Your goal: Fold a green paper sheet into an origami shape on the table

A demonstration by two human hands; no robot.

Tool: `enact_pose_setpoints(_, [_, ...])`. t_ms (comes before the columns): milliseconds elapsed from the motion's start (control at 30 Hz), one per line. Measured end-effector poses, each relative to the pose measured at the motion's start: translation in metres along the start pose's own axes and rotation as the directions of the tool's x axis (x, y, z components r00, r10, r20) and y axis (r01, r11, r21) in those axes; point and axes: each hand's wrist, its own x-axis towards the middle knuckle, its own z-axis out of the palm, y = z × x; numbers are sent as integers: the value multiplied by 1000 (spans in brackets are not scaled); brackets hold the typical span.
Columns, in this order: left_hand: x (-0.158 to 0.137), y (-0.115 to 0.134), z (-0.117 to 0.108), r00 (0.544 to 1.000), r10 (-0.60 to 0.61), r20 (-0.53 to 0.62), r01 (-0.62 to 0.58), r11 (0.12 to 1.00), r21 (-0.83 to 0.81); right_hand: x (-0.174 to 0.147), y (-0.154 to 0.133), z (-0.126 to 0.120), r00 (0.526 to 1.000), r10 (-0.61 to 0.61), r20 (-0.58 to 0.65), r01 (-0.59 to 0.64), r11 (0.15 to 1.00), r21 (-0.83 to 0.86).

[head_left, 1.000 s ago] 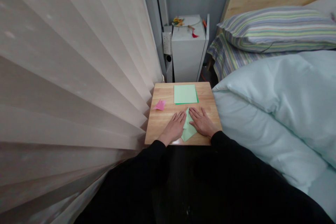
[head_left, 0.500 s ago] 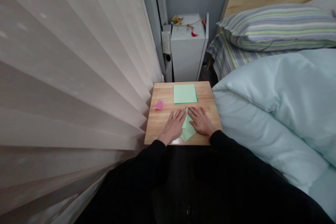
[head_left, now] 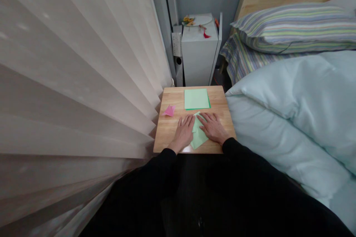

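Note:
A partly folded sheet of light green origami paper (head_left: 199,139) lies on the small wooden table (head_left: 164,137), one corner pointing toward me. My left hand (head_left: 183,132) rests flat on its left side, fingers stretched out. On the right side lies my right hand (head_left: 213,127), palm down with the fingers spread, covering part of the paper. Between the hands a folded flap shows; both side corners are hidden under them. Beyond the hands sits a stack of square green paper (head_left: 196,99). A pink folded paper piece (head_left: 169,110) stands to the left.
Pleated curtains (head_left: 111,81) hang close along the table's left side. A bed with a pale blue quilt (head_left: 278,126) and a striped pillow (head_left: 294,29) borders the right. Behind the table stands a white cabinet (head_left: 198,59) with small tasselled ornaments on top.
My left hand has slid slightly left, and the paper has turned a little under the hands. More of its upper tip shows between them. The right hand has barely moved.

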Motion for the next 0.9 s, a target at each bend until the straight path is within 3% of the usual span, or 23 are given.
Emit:
enact_pose_setpoints(167, [-3,-3,-4,994,93,55,-97,992,78,0,4,5,1000,-4,-27,4,1000,-5])
enact_pose_setpoints(500, [0,5,-4,983,157,99,-168,979,112,-1,7,12,999,-13,-53,14,1000,22])
enact_pose_setpoints(900, [-1,-5,-2,966,231,115,-246,958,148,-2,9,10,999,-30,-43,31,999,14])
